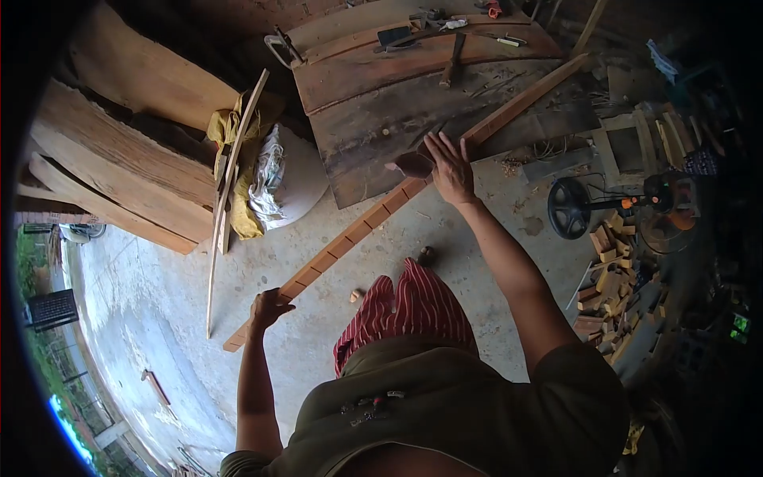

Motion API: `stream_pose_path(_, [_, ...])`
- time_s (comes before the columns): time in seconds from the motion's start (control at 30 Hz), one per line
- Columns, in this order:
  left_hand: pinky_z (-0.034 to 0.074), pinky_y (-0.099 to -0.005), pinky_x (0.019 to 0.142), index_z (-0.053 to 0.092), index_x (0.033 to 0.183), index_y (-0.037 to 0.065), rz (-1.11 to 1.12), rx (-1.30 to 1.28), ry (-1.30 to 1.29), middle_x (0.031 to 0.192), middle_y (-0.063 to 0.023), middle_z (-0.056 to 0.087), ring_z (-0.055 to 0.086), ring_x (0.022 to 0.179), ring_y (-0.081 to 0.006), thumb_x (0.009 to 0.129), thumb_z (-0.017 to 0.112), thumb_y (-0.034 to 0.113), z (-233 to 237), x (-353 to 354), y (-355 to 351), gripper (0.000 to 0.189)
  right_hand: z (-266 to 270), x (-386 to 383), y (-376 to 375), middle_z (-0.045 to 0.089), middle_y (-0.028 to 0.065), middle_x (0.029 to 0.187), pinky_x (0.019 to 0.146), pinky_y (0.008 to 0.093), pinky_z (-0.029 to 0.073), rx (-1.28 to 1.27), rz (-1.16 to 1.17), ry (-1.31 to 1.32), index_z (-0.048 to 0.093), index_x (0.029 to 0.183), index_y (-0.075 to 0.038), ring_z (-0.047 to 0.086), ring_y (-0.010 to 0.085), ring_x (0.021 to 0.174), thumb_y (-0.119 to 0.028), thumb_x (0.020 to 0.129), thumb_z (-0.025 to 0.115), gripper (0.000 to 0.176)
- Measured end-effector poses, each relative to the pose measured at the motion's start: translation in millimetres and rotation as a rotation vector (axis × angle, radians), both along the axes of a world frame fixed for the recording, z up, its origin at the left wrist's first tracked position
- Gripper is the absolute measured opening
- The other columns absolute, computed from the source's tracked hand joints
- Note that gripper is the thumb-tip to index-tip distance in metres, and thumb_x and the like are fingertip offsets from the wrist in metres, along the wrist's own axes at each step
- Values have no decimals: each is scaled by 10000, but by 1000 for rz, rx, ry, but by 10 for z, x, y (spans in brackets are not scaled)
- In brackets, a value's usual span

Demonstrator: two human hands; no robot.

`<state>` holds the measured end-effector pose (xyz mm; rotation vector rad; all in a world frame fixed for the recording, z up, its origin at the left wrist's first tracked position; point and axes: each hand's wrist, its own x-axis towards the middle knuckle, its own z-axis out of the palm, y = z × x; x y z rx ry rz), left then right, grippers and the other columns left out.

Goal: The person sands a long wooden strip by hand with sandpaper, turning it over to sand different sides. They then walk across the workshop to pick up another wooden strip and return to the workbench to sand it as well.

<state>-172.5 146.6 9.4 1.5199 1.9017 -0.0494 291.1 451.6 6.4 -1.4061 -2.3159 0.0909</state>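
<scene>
A long wooden strip with dark crosswise cuts along its side slants from the lower left up across the workbench. My left hand is wrapped round the strip close to its lower end. Higher up, my right hand lies over the strip with its fingers stretched out. Under its thumb side is a dark brown, bent sheet of what looks like sandpaper, pressed against the wood. The palm hides part of the sheet and of the strip.
The workbench carries a hammer and other tools, with a clamp at its corner. Large planks, a thin leaning strip and sacks stand left. A fan and wood offcuts are right.
</scene>
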Motion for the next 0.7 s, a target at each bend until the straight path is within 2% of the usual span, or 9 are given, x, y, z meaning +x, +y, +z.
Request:
stream_pose_path(0.13, [544, -464, 728, 689, 894, 104, 76, -42, 237, 907, -141, 720, 688, 872, -341, 657, 819, 286, 27, 36, 128, 326, -146, 179, 393, 470, 48, 1461, 1173, 557, 165, 43, -47, -30, 443, 1420, -99, 355, 222, 1405, -160, 843, 663, 620])
stream_pose_path(0.17, [535, -472, 783, 670, 986, 132, 151, -142, 299, 973, -133, 709, 668, 942, -342, 646, 793, 249, 23, 71, 221, 380, -180, 149, 442, 476, 50, 1456, 1176, 556, 157, 36, -43, -36, 445, 1419, -98, 356, 221, 1404, -180, 847, 665, 618])
stream_pose_path(0.27, [506, -470, 869, 628, 1090, 164, 128, -31, 421, 1005, -110, 692, 648, 985, -338, 648, 788, 232, -128, -14, 317, 475, -284, 57, 565, 481, 56, 1452, 1176, 565, 142, 12, -56, -48, 451, 1413, -92, 356, 221, 1404, -203, 864, 647, 594])
stream_pose_path(0.3, [446, -495, 961, 558, 1205, 191, 128, -110, 418, 1104, -91, 649, 607, 1075, -330, 654, 801, 230, -315, -182, 316, 604, -346, 46, 603, 478, 59, 1454, 1176, 579, 127, -20, -56, -56, 456, 1406, -85, 351, 221, 1407, -213, 873, 632, 576])
stream_pose_path(0.4, [404, -521, 1000, 508, 1285, 176, 147, -146, 501, 1248, -93, 585, 549, 1176, -330, 662, 828, 265, -69, 127, 533, 706, -361, 11, 641, 470, 58, 1462, 1178, 585, 112, -6, -75, -35, 457, 1407, -84, 348, 220, 1409, -208, 873, 630, 575])
stream_pose_path(0.43, [349, -534, 1041, 420, 1396, 186, 142, -93, 498, 1372, -96, 490, 469, 1260, -333, 678, 840, 318, -22, 272, 609, 843, -349, 11, 628, 464, 57, 1468, 1182, 580, 103, -16, -78, -32, 460, 1406, -85, 347, 218, 1410, -201, 877, 624, 566])
stream_pose_path(0.47, [349, -534, 1041, 420, 1396, 186, 143, -89, 492, 1372, -96, 490, 469, 1260, -333, 678, 840, 318, -8, 454, 696, 843, -333, 12, 623, 464, 57, 1468, 1182, 580, 103, -11, -78, -37, 460, 1406, -85, 347, 218, 1410, -201, 877, 624, 566])
stream_pose_path(0.53, [356, -497, 1042, 415, 1421, 188, 5, 352, 380, 1377, -127, 482, 451, 1266, -346, 697, 839, 309, 19, 834, 907, 848, -300, 17, 628, 433, 61, 1492, 1177, 588, 73, -100, -56, 42, 409, 1448, -91, 324, 216, 1426, -196, 885, 628, 613])
stream_pose_path(0.7, [366, -484, 1046, 420, 1421, 156, -136, 519, 218, 1420, -137, 442, 444, 1265, -359, 777, 783, 321, 75, 1732, 1583, 757, -541, 153, 750, 447, 85, 1479, 1126, 570, 185, -20, 62, 181, 365, 1478, -105, 411, 274, 1360, -130, 913, 561, 598])
